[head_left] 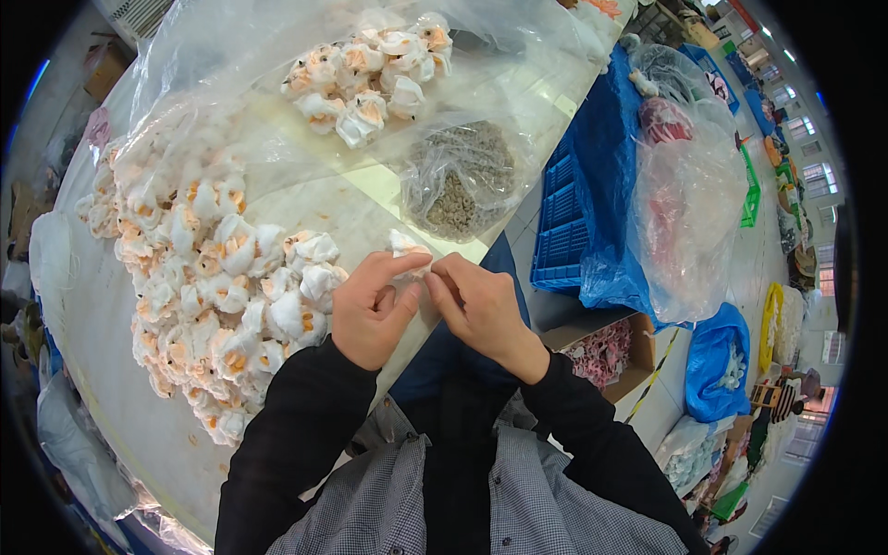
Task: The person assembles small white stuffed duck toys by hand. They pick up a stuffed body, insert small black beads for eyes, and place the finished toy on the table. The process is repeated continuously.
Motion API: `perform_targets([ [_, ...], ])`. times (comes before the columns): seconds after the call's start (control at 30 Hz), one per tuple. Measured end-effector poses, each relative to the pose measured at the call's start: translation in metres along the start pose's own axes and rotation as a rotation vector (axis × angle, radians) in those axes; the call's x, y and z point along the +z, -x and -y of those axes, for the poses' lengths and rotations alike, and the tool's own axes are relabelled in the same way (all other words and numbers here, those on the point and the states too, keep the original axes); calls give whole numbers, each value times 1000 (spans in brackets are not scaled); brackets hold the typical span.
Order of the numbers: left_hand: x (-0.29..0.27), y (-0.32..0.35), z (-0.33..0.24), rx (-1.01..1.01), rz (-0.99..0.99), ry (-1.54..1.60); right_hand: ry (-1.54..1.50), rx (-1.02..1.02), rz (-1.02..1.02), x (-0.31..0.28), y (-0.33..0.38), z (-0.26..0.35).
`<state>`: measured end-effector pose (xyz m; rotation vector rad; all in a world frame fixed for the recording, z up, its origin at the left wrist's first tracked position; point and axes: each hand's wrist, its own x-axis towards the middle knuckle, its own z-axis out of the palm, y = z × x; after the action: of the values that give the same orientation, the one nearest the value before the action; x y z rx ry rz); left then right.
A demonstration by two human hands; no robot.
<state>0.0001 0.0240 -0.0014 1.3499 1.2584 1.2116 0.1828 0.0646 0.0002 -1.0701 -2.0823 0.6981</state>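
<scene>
My left hand (375,310) and my right hand (481,305) meet at the table's near right edge, fingers curled and tips pinched close together. What lies between the fingertips is too small to make out. Just beyond my left index finger shows a white-and-orange plush piece (405,243); whether it is held or rests on the table is hidden. Left of my hands spreads a big pile of similar soft white plush pieces (236,291) with orange patches. A smaller group of them (370,69) sits farther off. Past my hands stands a clear bag of small grey-brown bits (460,180).
Clear plastic sheeting (222,55) lies across the table's far part. To the right stand a blue crate (560,217) with blue plastic and a clear bag (684,231) on it, a carton of pink pieces (606,356), and a blue bag (717,361) on the floor.
</scene>
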Motion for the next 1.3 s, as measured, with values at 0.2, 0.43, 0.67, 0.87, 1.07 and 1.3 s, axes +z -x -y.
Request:
perform_targets([
  [0.2, 0, 1, -2, 217, 33, -385, -164, 66, 64, -12, 4, 7],
  [0.43, 6, 2, -2, 182, -14, -408, -181, 88, 87, -11, 3, 2],
  [0.67, 5, 0, -3, 160, -34, -389, -192, 107, 98, -10, -2, -1],
  [0.87, 0, 1, 5, 103, -29, -284, -89, 56, 97, -8, -4, -4],
  [1.07, -2, -1, -8, -80, -71, -113, -327, -283, 106, -12, 37, -55],
  [1.3, -1, -4, -6, -65, -155, -141, -427, 129, 139, 51, 75, -104],
])
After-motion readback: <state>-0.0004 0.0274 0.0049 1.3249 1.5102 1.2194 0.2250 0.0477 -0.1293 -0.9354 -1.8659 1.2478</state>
